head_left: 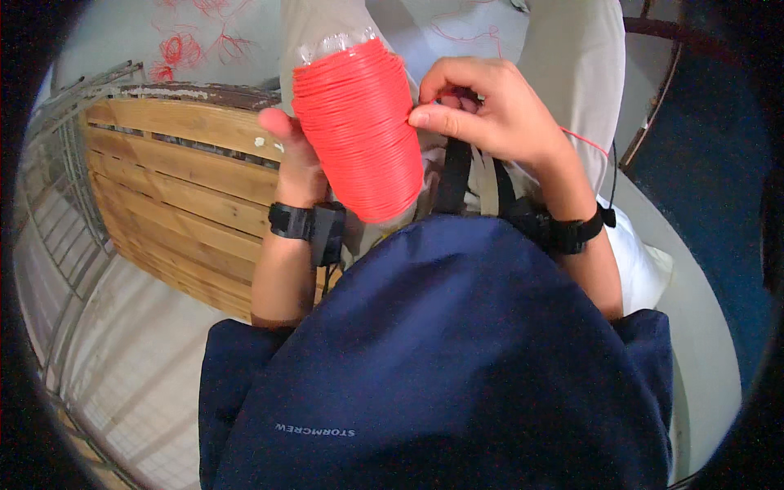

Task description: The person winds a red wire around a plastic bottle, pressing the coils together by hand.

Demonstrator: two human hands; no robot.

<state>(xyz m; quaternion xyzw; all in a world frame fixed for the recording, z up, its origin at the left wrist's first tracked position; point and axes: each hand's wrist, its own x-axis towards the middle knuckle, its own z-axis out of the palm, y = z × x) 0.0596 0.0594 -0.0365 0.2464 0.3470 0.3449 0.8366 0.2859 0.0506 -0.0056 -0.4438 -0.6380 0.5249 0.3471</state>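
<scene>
Red cord [359, 131] is wound in tight, side-by-side turns around a clear plastic bottle [339, 42], of which one bare end shows at the top. My left hand [298, 159] holds this bottle from the left, thumb raised beside it and the other fingers hidden behind. At the bottle's right side my right hand [494, 110] pinches the cord between thumb and bent forefinger, touching the windings. A loose length of the same cord [586, 140] appears behind my right wrist and trails to the right.
Slatted wooden boards [188, 188] lie at the left, beside a metal rack [61, 163]. Tangled red cord scraps [180, 51] are on the pale floor at the far left. My beige trouser legs [572, 65] flank the bottle. A dark blue surface [702, 196] is at the right.
</scene>
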